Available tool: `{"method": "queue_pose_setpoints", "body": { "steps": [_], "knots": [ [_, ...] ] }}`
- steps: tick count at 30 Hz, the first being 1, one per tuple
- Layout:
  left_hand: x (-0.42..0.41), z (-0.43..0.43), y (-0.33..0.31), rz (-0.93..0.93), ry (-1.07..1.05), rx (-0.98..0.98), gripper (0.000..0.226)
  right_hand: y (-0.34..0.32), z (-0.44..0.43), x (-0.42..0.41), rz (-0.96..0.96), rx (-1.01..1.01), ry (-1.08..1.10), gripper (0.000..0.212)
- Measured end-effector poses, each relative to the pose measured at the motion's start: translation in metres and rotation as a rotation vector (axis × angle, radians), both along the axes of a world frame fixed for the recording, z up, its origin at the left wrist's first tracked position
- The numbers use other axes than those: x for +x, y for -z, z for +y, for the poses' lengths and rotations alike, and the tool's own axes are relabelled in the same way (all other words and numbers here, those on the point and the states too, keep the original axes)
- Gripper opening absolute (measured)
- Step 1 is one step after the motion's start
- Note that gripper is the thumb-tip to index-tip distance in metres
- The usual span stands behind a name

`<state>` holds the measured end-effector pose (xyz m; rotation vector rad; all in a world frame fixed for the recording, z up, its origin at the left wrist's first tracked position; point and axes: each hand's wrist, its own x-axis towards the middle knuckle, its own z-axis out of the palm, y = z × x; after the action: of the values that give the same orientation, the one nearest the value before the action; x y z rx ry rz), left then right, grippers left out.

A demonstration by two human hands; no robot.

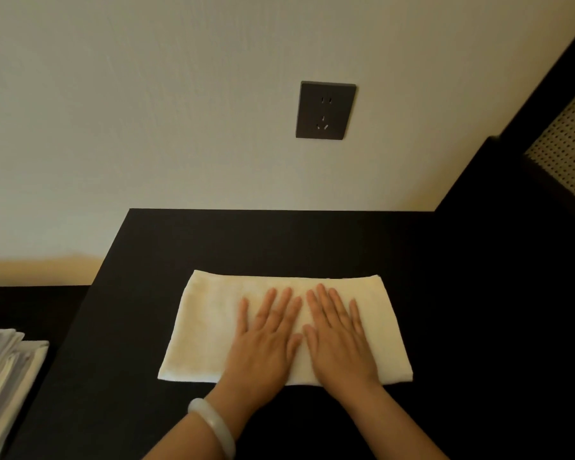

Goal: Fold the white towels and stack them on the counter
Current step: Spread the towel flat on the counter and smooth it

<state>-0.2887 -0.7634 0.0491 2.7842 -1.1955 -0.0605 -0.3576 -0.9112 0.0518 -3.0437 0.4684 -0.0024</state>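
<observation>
Bare forearms, no sleeves; pale, smooth bangle (pixel 213 426) around the left wrist.

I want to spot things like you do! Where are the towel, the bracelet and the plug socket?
towel (pixel 206 327), head view, bare left part of the cloth.
bracelet (pixel 214 424), head view, middle of the pale band.
plug socket (pixel 326 110), head view, centre of its dark plate.

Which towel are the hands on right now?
The single folded towel in the middle of the black counter: left hand and right hand lie flat on it, side by side. The white stack at the left edge sits apart, untouched.
</observation>
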Motion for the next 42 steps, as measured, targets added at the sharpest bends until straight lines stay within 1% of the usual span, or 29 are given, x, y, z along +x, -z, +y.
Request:
{"method": "queue_pose_setpoints", "body": {
  "steps": [2, 4, 6, 9, 10, 12, 13, 14, 16, 18, 20, 22, 24, 26, 28, 30, 31, 32, 33, 35, 36, 37, 38, 40, 41, 42],
  "knots": [
    [0.006, 0.016, 0.001, 0.012, -0.087, 0.03, 0.057, -0.001, -0.013, -0.01, -0.007, 0.03, 0.102, 0.062],
    [0.013, 0.036, 0.003, 0.019, -0.172, 0.055, 0.059, 0.0, -0.029, -0.025, -0.026, 0.008, 0.164, 0.068],
    [0.018, 0.057, 0.004, 0.033, -0.246, 0.062, 0.061, -0.003, -0.045, -0.04, 0.006, 0.04, 0.236, 0.072],
    [0.025, 0.084, 0.001, 0.051, -0.303, 0.08, 0.066, -0.008, -0.067, -0.055, 0.08, 0.058, 0.332, 0.065],
    [0.026, 0.09, 0.0, 0.072, -0.308, 0.066, 0.068, -0.011, -0.072, -0.057, 0.12, 0.049, 0.335, 0.063],
    [0.026, 0.093, -0.006, 0.067, -0.308, 0.065, 0.074, -0.02, -0.073, -0.055, 0.162, -0.023, 0.365, 0.065],
    [0.026, 0.09, -0.011, 0.051, -0.304, 0.089, 0.076, -0.023, -0.069, -0.049, 0.12, -0.072, 0.379, 0.066],
    [0.027, 0.083, -0.017, 0.029, -0.297, 0.103, 0.077, -0.028, -0.062, -0.04, 0.044, -0.103, 0.369, 0.067],
    [0.031, 0.064, -0.031, -0.026, -0.255, 0.074, 0.08, -0.033, -0.041, -0.019, -0.069, -0.06, 0.273, 0.066],
    [0.036, 0.048, -0.034, -0.015, -0.177, 0.075, 0.081, -0.028, -0.024, -0.002, -0.012, 0.043, 0.116, 0.064],
    [0.046, 0.05, -0.025, 0.039, -0.16, 0.095, 0.08, -0.02, -0.021, 0.004, 0.092, 0.114, 0.077, 0.064],
    [0.056, 0.065, -0.013, 0.062, -0.227, 0.083, 0.076, -0.018, -0.033, 0.005, 0.078, 0.086, 0.111, 0.063],
    [0.062, 0.082, -0.007, 0.093, -0.327, 0.024, 0.076, -0.018, -0.046, 0.004, 0.075, 0.056, 0.18, 0.064],
    [0.066, 0.093, -0.006, 0.133, -0.404, -0.021, 0.073, -0.02, -0.05, 0.005, 0.109, 0.036, 0.223, 0.064],
    [0.066, 0.098, -0.008, 0.177, -0.454, -0.055, 0.071, -0.023, -0.043, 0.011, 0.153, -0.026, 0.287, 0.065],
    [0.062, 0.104, -0.014, 0.225, -0.491, -0.11, 0.07, -0.03, -0.025, 0.021, 0.142, -0.101, 0.347, 0.065],
    [0.059, 0.108, -0.018, 0.268, -0.51, -0.16, 0.067, -0.035, -0.013, 0.027, 0.11, -0.1, 0.306, 0.065],
    [0.055, 0.112, -0.023, 0.319, -0.538, -0.221, 0.062, -0.04, 0.003, 0.035, 0.066, -0.046, 0.21, 0.063],
    [0.05, 0.12, -0.028, 0.367, -0.577, -0.29, 0.056, -0.043, 0.024, 0.046, 0.031, 0.033, 0.069, 0.062],
    [0.039, 0.127, -0.035, 0.412, -0.609, -0.399, 0.033, -0.051, 0.062, 0.069, 0.013, 0.172, -0.189, 0.059],
    [0.033, 0.132, -0.038, 0.414, -0.619, -0.419, 0.021, -0.051, 0.082, 0.082, 0.022, 0.213, -0.299, 0.057],
    [0.027, 0.136, -0.039, 0.426, -0.619, -0.425, 0.014, -0.048, 0.1, 0.095, 0.037, 0.229, -0.384, 0.057],
    [0.022, 0.14, -0.04, 0.439, -0.609, -0.423, 0.012, -0.044, 0.115, 0.105, 0.058, 0.232, -0.44, 0.06],
    [0.015, 0.147, -0.038, 0.475, -0.595, -0.429, 0.012, -0.031, 0.133, 0.117, 0.093, 0.179, -0.481, 0.08],
    [0.012, 0.15, -0.038, 0.49, -0.587, -0.437, 0.013, -0.024, 0.136, 0.119, 0.1, 0.13, -0.48, 0.083],
    [0.01, 0.153, -0.037, 0.506, -0.578, -0.454, 0.014, -0.018, 0.137, 0.119, 0.098, 0.093, -0.474, 0.081]
  ]
}}
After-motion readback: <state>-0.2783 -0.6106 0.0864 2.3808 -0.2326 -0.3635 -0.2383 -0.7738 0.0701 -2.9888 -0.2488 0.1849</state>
